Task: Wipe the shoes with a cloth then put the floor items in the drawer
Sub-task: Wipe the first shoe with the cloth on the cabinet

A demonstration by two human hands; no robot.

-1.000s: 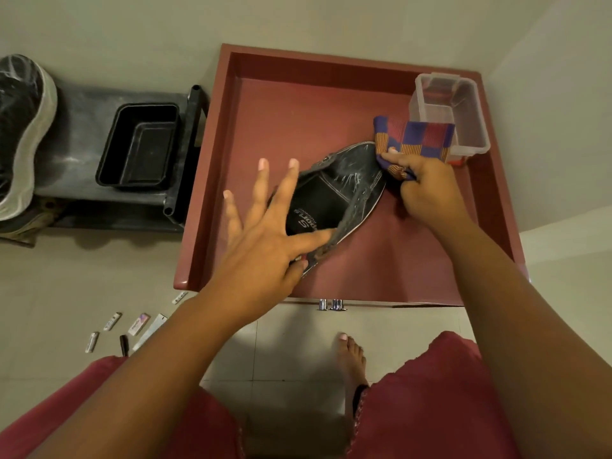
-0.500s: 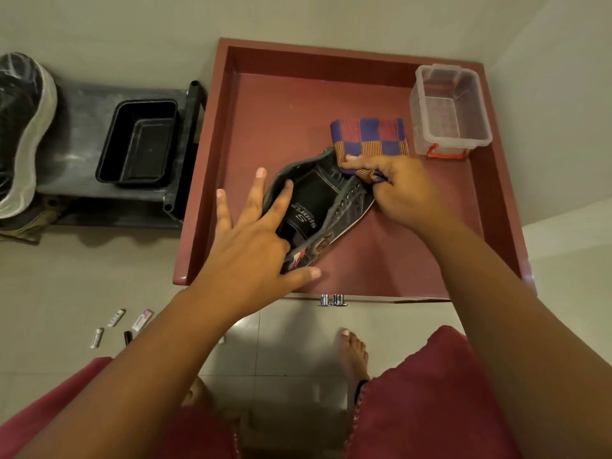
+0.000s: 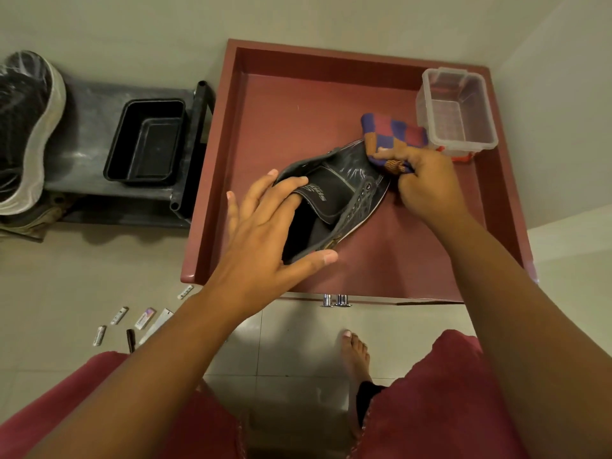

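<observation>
Head view: the dark shoe is held over the open red drawer, heel toward the person and toe toward the far right corner. The left hand steadies it at the heel end, fingers spread and nearly straight across the opening, thumb hooked under the near edge; this looks meant to brace the shoe against the rubbing. The right hand is curled round a bunched checked cloth, pressing it onto the toe, so wiping is judged under way. A clear plastic box stands in the drawer's far right corner, just beside the cloth. A second shoe rests at the left on a low grey rack beside a black tray. The small floor items lie scattered on the tiles near the drawer's front left corner, not yet put away.
</observation>
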